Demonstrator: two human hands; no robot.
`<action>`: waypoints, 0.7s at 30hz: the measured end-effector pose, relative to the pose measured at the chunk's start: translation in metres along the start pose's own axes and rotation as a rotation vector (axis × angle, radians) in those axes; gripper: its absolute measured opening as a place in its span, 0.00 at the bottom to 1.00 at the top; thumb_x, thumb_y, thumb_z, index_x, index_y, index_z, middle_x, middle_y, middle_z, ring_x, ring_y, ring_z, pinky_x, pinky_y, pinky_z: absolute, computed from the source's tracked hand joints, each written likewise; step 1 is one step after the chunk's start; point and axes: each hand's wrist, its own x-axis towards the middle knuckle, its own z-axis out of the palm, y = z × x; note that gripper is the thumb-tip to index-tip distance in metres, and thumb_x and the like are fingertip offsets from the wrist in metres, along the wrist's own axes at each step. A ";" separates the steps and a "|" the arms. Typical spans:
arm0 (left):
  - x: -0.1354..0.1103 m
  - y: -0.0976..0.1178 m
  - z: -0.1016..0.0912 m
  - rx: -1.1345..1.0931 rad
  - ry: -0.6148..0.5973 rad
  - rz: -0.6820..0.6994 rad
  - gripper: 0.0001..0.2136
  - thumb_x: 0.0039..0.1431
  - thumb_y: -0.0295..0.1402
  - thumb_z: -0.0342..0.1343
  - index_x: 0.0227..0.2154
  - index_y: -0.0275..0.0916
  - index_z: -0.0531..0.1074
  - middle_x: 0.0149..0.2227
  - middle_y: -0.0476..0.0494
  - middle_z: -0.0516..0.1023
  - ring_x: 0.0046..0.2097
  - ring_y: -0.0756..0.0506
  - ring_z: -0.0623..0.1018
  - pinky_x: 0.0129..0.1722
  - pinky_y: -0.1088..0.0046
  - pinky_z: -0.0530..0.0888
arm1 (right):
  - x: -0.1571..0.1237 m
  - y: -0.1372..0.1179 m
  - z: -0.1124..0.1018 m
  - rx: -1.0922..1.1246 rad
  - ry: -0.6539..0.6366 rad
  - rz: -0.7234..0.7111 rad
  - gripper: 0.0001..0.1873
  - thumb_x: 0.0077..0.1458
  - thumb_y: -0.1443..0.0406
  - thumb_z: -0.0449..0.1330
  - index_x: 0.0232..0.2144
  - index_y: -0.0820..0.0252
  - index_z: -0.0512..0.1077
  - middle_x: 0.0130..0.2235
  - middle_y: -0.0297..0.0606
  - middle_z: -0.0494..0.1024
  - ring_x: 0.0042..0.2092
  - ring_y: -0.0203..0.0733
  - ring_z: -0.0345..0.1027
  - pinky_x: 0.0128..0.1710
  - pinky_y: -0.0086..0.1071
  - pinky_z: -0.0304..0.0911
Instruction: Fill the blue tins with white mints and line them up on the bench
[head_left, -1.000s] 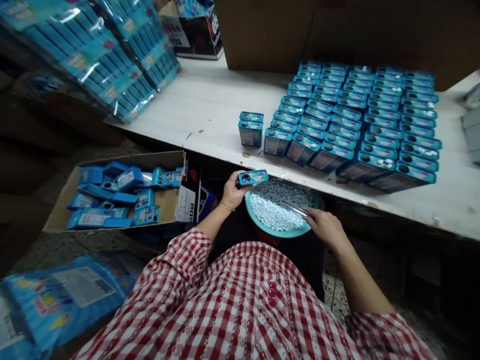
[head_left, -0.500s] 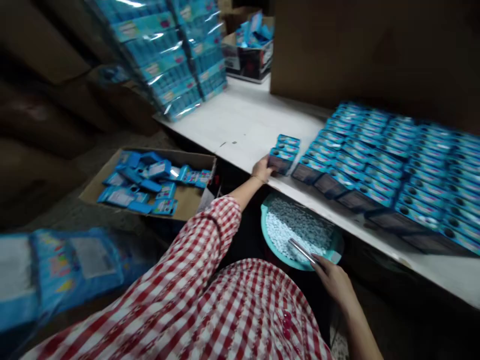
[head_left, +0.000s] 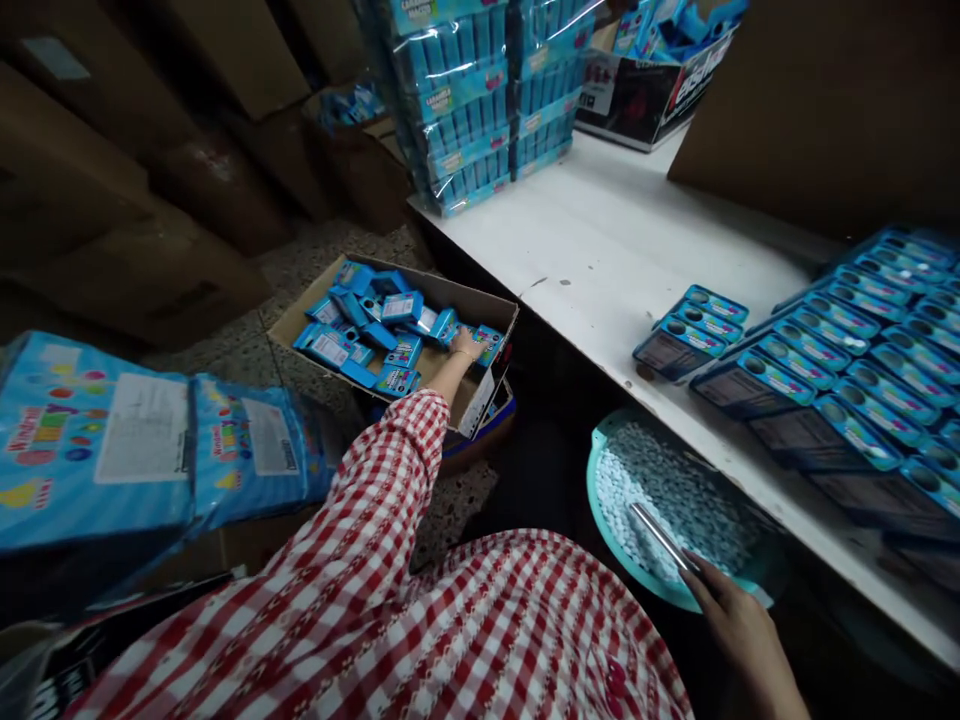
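My left hand (head_left: 465,345) reaches into an open cardboard box (head_left: 469,410) of loose small blue cartons (head_left: 360,325). Its fingers are closed on a small blue carton (head_left: 493,346) at the box's right end, partly covering it. In my right hand (head_left: 739,620) is a narrow, shiny metal scoop (head_left: 660,535), its tip resting among small white pellet-like pieces (head_left: 637,480). These fill a turquoise basin (head_left: 594,490) below the table edge. A short row of small blue cartons (head_left: 690,330) stands on the white table (head_left: 570,260), round dark openings facing up.
Many more blue cartons (head_left: 847,370) stand in rows on the table's right. Plastic-wrapped stacks of blue packs (head_left: 465,100) rise at its far left end, beside a black-and-white box (head_left: 637,95). Large blue packages (head_left: 112,440) lie at my left. Brown cartons (head_left: 112,200) are piled behind.
My left hand has left the short carton row on the table and moved left into the cardboard box. The view has turned left. My right hand still holds the scoop in the basin.
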 end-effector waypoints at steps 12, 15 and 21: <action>-0.020 0.005 -0.043 -0.405 0.067 0.305 0.26 0.32 0.30 0.67 0.39 0.33 0.67 0.39 0.41 0.74 0.42 0.44 0.74 0.47 0.65 0.70 | 0.007 0.004 0.003 0.060 -0.031 0.052 0.30 0.48 0.46 0.50 0.44 0.57 0.74 0.40 0.40 0.79 0.45 0.52 0.72 0.39 0.36 0.67; -0.066 0.019 -0.058 -0.600 0.001 0.481 0.25 0.35 0.35 0.66 0.39 0.35 0.67 0.39 0.44 0.74 0.41 0.45 0.74 0.47 0.64 0.70 | 0.013 0.015 0.008 0.044 -0.017 0.051 0.30 0.48 0.46 0.49 0.44 0.57 0.74 0.40 0.41 0.79 0.44 0.52 0.72 0.39 0.37 0.67; -0.182 0.031 -0.007 -0.714 -0.461 0.410 0.22 0.39 0.43 0.64 0.37 0.39 0.67 0.33 0.46 0.74 0.36 0.46 0.75 0.39 0.65 0.73 | 0.005 0.037 0.004 0.068 0.057 0.038 0.29 0.50 0.49 0.47 0.45 0.57 0.73 0.45 0.41 0.77 0.48 0.50 0.70 0.45 0.37 0.65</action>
